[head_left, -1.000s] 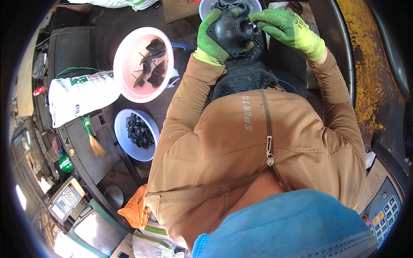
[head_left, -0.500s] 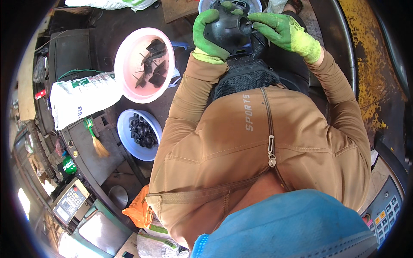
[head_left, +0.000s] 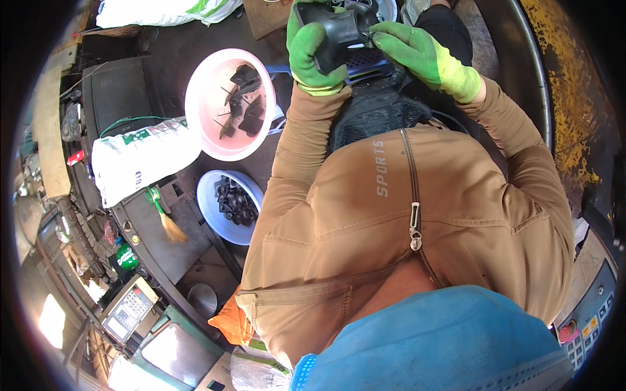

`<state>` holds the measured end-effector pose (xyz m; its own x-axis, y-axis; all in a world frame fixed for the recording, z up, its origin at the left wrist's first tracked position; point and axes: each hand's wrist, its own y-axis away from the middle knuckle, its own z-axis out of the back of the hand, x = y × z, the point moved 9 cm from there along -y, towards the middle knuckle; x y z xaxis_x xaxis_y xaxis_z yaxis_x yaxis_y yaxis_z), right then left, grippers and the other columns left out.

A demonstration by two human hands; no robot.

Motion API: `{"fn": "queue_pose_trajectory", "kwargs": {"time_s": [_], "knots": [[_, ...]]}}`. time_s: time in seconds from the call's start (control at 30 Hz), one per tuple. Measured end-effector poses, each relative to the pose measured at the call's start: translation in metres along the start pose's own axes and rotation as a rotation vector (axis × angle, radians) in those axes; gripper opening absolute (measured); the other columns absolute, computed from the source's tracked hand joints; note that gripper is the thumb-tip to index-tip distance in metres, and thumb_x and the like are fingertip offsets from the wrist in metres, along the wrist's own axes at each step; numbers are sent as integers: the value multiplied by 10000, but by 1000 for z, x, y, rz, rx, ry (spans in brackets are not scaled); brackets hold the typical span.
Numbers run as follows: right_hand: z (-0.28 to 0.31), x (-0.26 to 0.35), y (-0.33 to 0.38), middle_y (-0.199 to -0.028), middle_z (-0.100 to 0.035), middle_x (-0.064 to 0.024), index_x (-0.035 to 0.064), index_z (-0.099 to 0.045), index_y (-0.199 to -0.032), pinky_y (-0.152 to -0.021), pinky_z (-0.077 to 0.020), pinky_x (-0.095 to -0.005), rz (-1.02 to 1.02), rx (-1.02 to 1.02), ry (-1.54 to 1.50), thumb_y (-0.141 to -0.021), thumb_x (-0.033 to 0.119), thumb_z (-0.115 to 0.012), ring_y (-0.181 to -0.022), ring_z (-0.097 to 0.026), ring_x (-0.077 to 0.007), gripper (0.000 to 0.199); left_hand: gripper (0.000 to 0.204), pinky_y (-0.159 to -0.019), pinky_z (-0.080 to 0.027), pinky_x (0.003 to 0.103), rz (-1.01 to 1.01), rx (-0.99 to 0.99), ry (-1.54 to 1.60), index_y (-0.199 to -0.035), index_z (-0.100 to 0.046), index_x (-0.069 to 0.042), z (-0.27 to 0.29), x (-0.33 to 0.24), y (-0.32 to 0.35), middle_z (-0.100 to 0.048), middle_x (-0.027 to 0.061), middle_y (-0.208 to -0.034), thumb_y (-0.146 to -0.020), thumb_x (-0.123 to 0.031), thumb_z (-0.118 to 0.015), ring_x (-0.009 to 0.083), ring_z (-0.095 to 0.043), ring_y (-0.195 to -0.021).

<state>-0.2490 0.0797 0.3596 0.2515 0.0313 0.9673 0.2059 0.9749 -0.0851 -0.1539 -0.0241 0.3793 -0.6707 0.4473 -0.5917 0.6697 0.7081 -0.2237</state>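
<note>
A black, hollow moulded plastic part (head_left: 341,36) is held up at the top of the view, over my lap. My left hand (head_left: 313,55), in a green-and-yellow work glove, is closed round its left side, thumb toward me. The right hand (head_left: 420,57), gloved the same way, has its fingers pressed together against the part's right edge. Whatever lies between those fingertips is too small or hidden to name. Behind the part, the rim of a pale basin (head_left: 389,10) shows.
To my left stand a pink basin (head_left: 194,124) with several black pieces and a blue basin (head_left: 207,207) of smaller black scraps. Near them are a white sack (head_left: 143,159) and a small brush (head_left: 171,225). Yellow, worn metal machinery (head_left: 566,117) borders the right side.
The black part has been turned and tipped in my left hand, and both hands sit slightly differently on it. The view has shifted, so the basins appear farther right.
</note>
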Motion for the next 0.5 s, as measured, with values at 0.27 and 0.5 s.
{"fn": "queue_pose_trajectory", "kwargs": {"time_s": [0.27, 0.5], "knots": [[-16, 14, 14, -727, -517, 42, 38, -660, -1073, -565, -378, -216, -336, 155, -521, -1014, 294, -502, -637, -456, -52, 307, 777, -973, -449, 349, -297, 156, -585, -1322, -488, -4, -14, -26, 3, -539, 129, -1257, -747, -418, -805, 230, -548, -1122], [-23, 20, 25, -619, -413, 88, 41, -619, -1091, -404, -236, -176, -592, 175, -1078, -1026, 312, -496, -485, -326, -20, 304, 721, -921, -507, 434, -859, 497, -1141, -1380, -417, -78, -36, -42, 14, -472, 190, -1321, -858, -483, -706, 312, -534, -1147]]}}
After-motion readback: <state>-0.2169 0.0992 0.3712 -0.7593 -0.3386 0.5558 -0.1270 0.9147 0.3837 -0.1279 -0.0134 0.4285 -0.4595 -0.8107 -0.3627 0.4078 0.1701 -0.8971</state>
